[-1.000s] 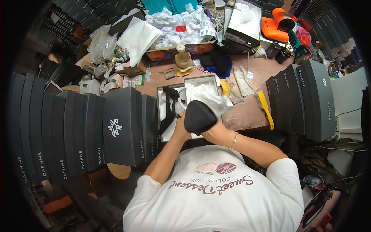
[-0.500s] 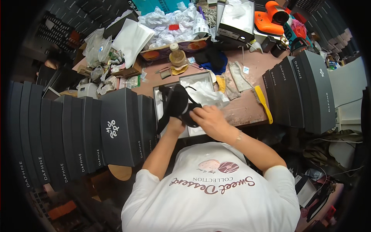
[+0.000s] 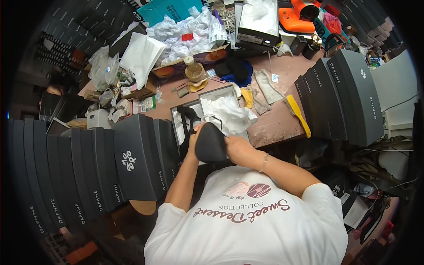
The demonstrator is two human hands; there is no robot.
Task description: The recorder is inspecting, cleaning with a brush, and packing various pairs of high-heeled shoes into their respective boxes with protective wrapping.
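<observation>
A black strappy shoe [image 3: 211, 143] is held between my two hands in front of my chest, its broad dark sole turned up to view. My left hand [image 3: 193, 138] is closed on its left side, fingers partly hidden behind it. Against the right edge my right hand [image 3: 238, 149] is closed too, its fingertips hidden by the sole. More black straps [image 3: 187, 115] show just beyond my left hand; whether they belong to this shoe or a second one I cannot tell. Behind the shoe lies an open shoebox [image 3: 216, 93] with white tissue paper [image 3: 232, 114] in it.
Dark shoeboxes stand in a row at the left [image 3: 137, 154] and right [image 3: 355, 97]. A yellow-handled brush [image 3: 300, 117] and pale cloths [image 3: 267, 88] lie on the table. Further back are a glue jar [image 3: 194, 70], a carton of crumpled paper [image 3: 194, 62] and an orange tool [image 3: 297, 21].
The shoe has come nearer my body and turned, so its sole now shows. My right hand has moved down along its right edge. The whole view has shifted slightly.
</observation>
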